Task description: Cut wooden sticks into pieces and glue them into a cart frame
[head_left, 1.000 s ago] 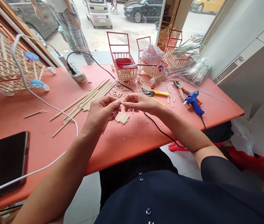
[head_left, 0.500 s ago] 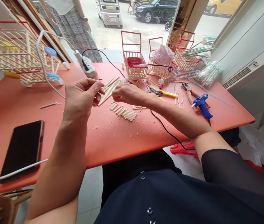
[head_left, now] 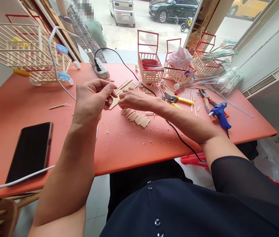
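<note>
My left hand (head_left: pixel 93 97) is raised over the table with thumb and fingertips pinched together; whatever lies between them is too small to make out. Just right of it hovers my right hand (head_left: pixel 135 98), palm down, its fingers curled and their tips mostly hidden. Behind both hands lie long wooden sticks (head_left: pixel 123 90) in a loose bundle. Short cut sticks (head_left: pixel 139 119) form a row on the table below my right hand, with crumbs scattered around them.
Miniature stick carts stand at the back, one (head_left: pixel 150 70) centrally and a larger one (head_left: pixel 28 52) at left. Yellow-handled cutters (head_left: pixel 179 99), pliers (head_left: pixel 207 102) and a blue glue gun (head_left: pixel 220 115) lie right. A phone (head_left: pixel 30 151), power strip (head_left: pixel 101 70) and black cord (head_left: pixel 181 140) also occupy the orange table (head_left: pixel 119 151).
The view has shifted, so the table and hands appear slightly farther right. My hands are a little closer together, in much the same pose. Outside, a second person has come into view.
</note>
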`<state>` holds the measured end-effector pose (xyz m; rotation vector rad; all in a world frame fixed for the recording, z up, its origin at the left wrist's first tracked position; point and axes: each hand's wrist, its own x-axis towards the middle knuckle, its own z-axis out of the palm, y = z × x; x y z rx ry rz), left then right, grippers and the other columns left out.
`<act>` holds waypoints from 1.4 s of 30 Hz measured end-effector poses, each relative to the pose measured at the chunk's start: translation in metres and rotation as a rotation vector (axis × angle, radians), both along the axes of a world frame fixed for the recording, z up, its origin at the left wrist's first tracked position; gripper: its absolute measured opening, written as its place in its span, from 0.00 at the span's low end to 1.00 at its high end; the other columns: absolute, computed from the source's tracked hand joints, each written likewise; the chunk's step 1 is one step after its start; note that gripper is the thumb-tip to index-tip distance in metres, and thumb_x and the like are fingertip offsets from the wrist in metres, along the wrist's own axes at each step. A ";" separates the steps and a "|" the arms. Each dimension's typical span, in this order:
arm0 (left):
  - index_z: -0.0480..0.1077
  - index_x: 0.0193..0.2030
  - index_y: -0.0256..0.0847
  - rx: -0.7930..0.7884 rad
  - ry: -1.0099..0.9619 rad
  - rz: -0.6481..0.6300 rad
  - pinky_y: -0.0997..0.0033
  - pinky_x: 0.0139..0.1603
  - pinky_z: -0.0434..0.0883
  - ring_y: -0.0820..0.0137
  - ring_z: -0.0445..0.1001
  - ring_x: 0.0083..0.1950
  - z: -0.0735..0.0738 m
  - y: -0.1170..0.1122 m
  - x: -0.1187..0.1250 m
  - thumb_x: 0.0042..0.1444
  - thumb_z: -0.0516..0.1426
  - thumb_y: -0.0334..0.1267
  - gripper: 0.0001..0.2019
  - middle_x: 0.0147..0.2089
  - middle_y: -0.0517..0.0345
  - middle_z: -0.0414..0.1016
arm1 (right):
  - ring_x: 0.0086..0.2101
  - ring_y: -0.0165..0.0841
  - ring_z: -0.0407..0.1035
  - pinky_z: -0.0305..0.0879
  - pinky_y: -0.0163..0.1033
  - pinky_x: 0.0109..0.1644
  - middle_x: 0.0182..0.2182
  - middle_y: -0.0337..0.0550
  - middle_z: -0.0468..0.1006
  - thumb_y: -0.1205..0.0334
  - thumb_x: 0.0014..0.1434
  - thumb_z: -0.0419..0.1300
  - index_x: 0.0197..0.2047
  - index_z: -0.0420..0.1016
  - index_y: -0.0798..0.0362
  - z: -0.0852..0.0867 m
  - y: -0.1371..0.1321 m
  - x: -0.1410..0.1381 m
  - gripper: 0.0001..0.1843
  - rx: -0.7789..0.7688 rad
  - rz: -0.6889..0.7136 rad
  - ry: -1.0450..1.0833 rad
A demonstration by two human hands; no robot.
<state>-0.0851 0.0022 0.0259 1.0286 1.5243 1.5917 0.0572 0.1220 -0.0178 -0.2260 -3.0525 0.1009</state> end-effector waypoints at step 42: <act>0.74 0.30 0.39 -0.481 0.389 -0.299 0.70 0.27 0.79 0.61 0.86 0.26 -0.033 0.011 -0.023 0.57 0.60 0.26 0.07 0.26 0.49 0.84 | 0.51 0.40 0.76 0.58 0.43 0.51 0.54 0.55 0.87 0.79 0.74 0.58 0.56 0.88 0.59 0.021 -0.006 0.013 0.18 -0.069 -0.219 -0.169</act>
